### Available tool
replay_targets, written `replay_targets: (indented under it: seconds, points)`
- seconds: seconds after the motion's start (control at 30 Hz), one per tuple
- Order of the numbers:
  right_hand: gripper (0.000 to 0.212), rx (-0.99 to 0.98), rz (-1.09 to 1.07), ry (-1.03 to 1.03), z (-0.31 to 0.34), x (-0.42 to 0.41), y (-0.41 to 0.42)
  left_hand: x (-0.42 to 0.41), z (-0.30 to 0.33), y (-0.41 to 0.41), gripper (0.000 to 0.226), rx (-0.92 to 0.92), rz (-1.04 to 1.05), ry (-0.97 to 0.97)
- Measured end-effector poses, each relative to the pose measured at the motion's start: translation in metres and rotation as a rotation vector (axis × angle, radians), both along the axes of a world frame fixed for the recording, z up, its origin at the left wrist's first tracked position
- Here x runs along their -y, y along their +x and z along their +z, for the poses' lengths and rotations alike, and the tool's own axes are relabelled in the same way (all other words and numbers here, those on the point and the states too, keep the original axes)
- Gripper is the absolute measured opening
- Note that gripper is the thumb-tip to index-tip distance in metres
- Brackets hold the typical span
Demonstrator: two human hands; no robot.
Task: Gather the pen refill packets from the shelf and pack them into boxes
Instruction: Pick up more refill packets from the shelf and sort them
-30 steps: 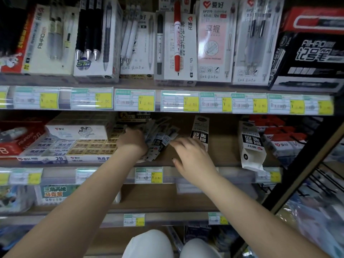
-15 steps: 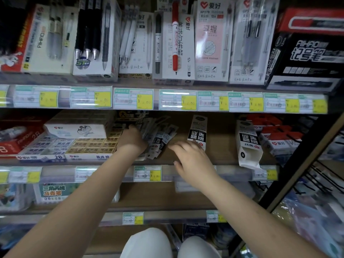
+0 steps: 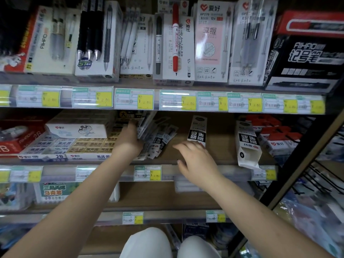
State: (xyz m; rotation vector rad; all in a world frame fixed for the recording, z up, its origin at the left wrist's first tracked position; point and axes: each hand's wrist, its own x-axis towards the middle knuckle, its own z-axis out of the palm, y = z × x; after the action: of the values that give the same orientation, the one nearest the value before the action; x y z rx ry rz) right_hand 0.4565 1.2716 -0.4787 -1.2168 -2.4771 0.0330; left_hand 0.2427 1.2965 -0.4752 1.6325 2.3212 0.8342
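The refill packets [image 3: 155,138] are lying fanned on the middle shelf [image 3: 219,146], and their left edge is being gripped by the left hand [image 3: 130,141]. The right hand [image 3: 195,159] is being held just above the shelf's front edge, fingers [image 3: 179,146] loosely spread, grasping nothing. Two boxes [image 3: 248,144] are standing to the right.

wooden shelf [image 3: 219,135] carries refill packets [image 3: 158,140], boxes [image 3: 247,144], erasers [image 3: 91,144].

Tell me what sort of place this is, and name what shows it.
Most likely a stationery shop aisle. Boxed pens stand on the upper shelf, yellow price labels run along the shelf edges, and eraser boxes are stacked on the middle shelf beside the refill packets.
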Motion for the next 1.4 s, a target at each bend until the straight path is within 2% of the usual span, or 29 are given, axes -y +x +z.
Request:
replay_targets:
  seconds: [0.1,0.2,0.3,0.37,0.43,0.53,0.6,0.77,0.9,1.07,1.27,1.4]
  points:
    - [0.045,-0.033,-0.009,-0.013,0.0,-0.002,0.0,0.004,0.003,0.001,0.061,-0.218,-0.072,-0.021]
    - [0.044,-0.096,-0.018,-0.034,-0.001,-0.004,0.0,0.009,0.009,0.004,0.062,-0.352,-0.13,-0.04]
    - [0.042,-0.221,-0.034,-0.084,-0.002,-0.003,-0.003,0.021,0.008,0.012,0.057,-0.411,-0.253,0.149]
    - [0.04,-0.369,-0.065,-0.151,-0.001,-0.002,-0.007,0.032,0.01,0.021,0.058,-0.394,-0.302,0.234]
    - [0.034,-0.597,-0.087,-0.276,0.001,0.002,-0.012,0.043,0.014,0.033,0.061,-0.335,-0.305,0.257]
    - [0.008,-0.998,-0.031,-0.638,0.009,0.009,-0.018,0.061,0.013,0.055,0.063,-0.276,-0.381,0.289]
    - [0.006,-1.127,0.0,-0.772,0.01,0.013,-0.017,0.071,0.004,0.066,0.063,-0.236,-0.423,0.293]
    - [0.011,-1.177,-0.006,-0.761,0.004,0.022,-0.006,0.081,-0.015,0.086,0.065,-0.01,-0.463,0.334]
    - [0.013,-1.13,-0.028,-0.714,0.0,0.027,0.006,0.084,-0.027,0.1,0.065,0.165,-0.498,0.336]
    - [0.011,-1.168,-0.106,-0.701,-0.003,0.034,0.019,0.094,-0.034,0.11,0.052,0.345,-0.535,0.366]
    - [0.01,-1.17,-0.175,-0.688,-0.005,0.038,0.029,0.098,-0.043,0.114,0.022,0.494,-0.461,0.314]
    - [0.009,-1.191,-0.213,-0.676,-0.01,0.038,0.031,0.102,-0.04,0.118,0.017,0.583,-0.433,0.317]
